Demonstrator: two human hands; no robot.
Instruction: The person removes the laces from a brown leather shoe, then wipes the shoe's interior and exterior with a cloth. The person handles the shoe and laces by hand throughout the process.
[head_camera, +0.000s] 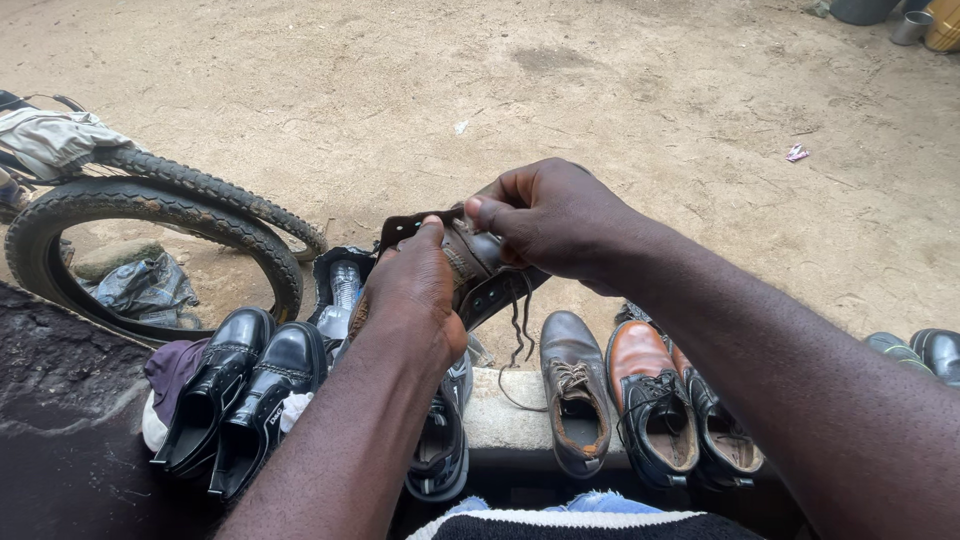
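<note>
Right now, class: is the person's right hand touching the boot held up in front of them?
Touching. The head view shows the right hand with its thumb pressed on the boot's upper edge.

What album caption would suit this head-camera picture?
Two bare hands, left hand and right hand, hold a worn brown leather lace-up boot above a row of shoes.

Brown leather boot (470, 262): held aloft between both hands, above row of shoes on ledge. Worn, scuffed. Ankle flaps spread apart, eyelet rows exposed. Dark lace (520, 322) loose, dangling below. Toe hidden.
</note>
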